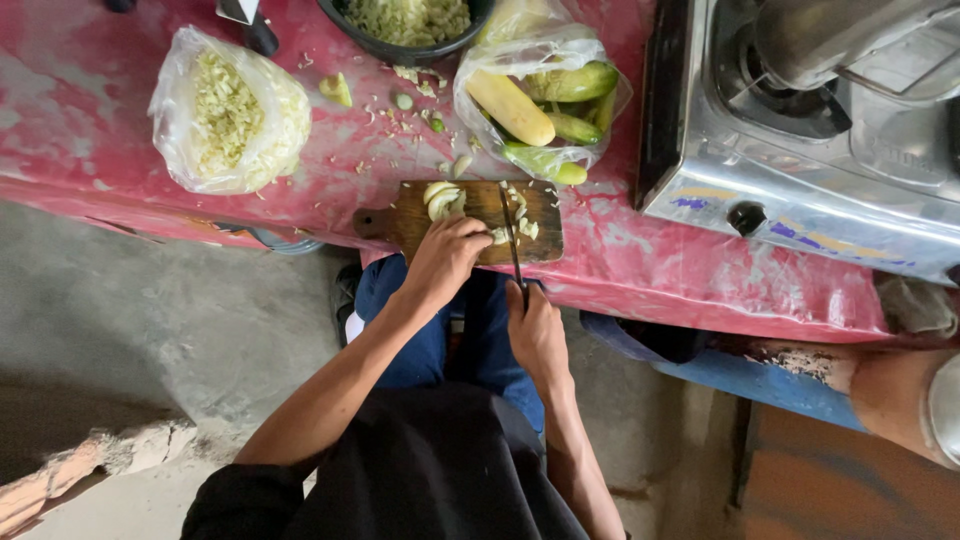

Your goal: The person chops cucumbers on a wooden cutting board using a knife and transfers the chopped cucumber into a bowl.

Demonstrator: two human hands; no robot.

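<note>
A small wooden cutting board point(400, 222) lies at the near edge of a red table point(700, 270). My left hand point(445, 258) presses down on a pale cucumber piece point(441, 200) on the board. My right hand point(532, 325) grips the handle of a knife point(511, 235), whose thin blade points away from me across the board, just right of my left fingers. Cut slices point(525, 226) lie on the board's right side.
A clear bag of whole cucumbers point(535, 100) sits just behind the board. A bag of chopped vegetable point(228, 115) is at the left, a dark bowl of chopped pieces point(408, 22) at the back. A steel gas stove point(800, 150) stands on the right. Scraps litter the table.
</note>
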